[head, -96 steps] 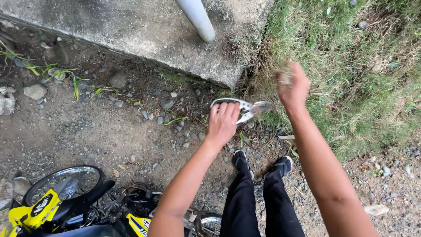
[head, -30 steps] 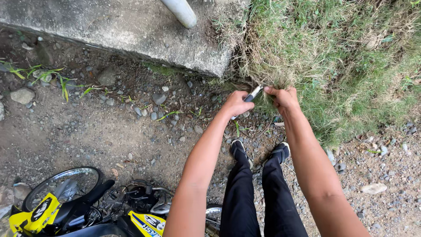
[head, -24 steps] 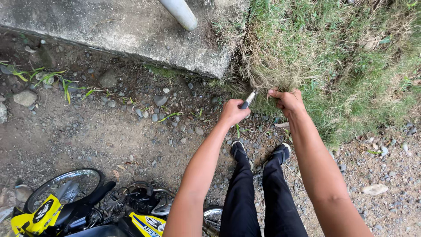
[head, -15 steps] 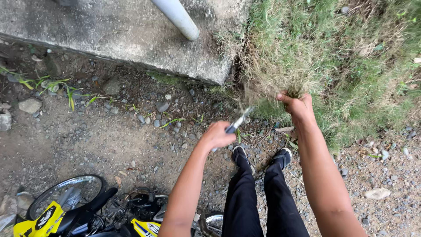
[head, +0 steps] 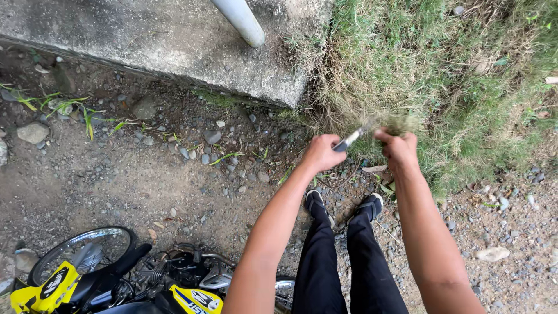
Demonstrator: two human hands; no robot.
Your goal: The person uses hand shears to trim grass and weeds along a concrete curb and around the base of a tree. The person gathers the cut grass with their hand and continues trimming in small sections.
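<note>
My left hand (head: 321,154) is closed round the handle of a small knife (head: 350,139), its blade pointing up and right toward the grass. My right hand (head: 397,147) grips a tuft of dry grass (head: 397,123) at the edge of the grassy bank (head: 442,75). The blade tip sits just left of the gripped tuft. Both hands are held out in front of me, above my black trousers and shoes (head: 343,212).
A concrete slab (head: 163,40) with a white pipe (head: 239,20) lies at the top. Gravel and dirt (head: 145,174) with loose stones spread to the left. A yellow and black motorbike (head: 116,279) stands at the lower left, close to my legs.
Over the last second my left hand drew back down-left with the knife, then came up again to the tuft. My right hand kept its grip on the grass.
</note>
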